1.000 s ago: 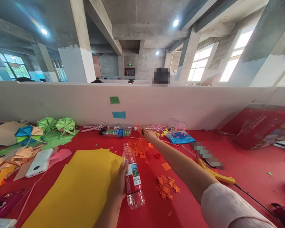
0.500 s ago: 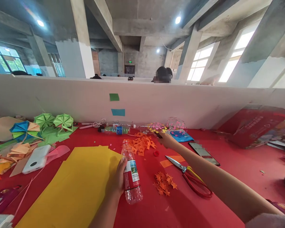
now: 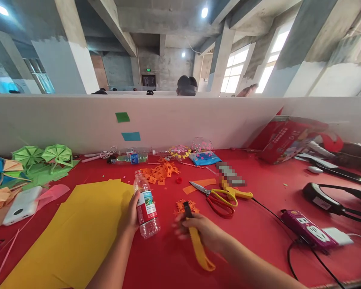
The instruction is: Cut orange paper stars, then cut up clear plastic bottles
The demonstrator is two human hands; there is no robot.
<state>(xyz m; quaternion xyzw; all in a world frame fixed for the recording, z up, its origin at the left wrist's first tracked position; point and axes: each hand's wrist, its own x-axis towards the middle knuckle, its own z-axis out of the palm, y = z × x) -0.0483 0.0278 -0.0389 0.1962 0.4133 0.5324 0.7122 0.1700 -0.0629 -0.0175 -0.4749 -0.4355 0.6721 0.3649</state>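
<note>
My left hand (image 3: pixel 134 210) is closed round the side of a clear plastic bottle (image 3: pixel 147 206) with a red and white label; its neck points away from me. My right hand (image 3: pixel 200 228), partly blurred, grips a yellow-handled tool with a black end (image 3: pixel 197 245); its exact kind is unclear. Just beyond that hand lies a small heap of orange paper stars (image 3: pixel 191 205), partly hidden by it. Scissors (image 3: pixel 218 200) with red and yellow handles rest farther right, beside a strip of orange paper (image 3: pixel 198 186). A red bottle cap (image 3: pixel 178 180) lies beyond the stars.
Yellow paper sheets (image 3: pixel 81 224) cover the left side. Orange paper scraps (image 3: pixel 161 171) lie behind the bottle. A yellow glue gun (image 3: pixel 236 192) has a cord running to a purple power strip (image 3: pixel 308 228). A white partition (image 3: pixel 168 120) closes off the table's back.
My right hand has come back from the far side of the table with the yellow-handled tool. The view has turned right. My left hand still holds the bottle.
</note>
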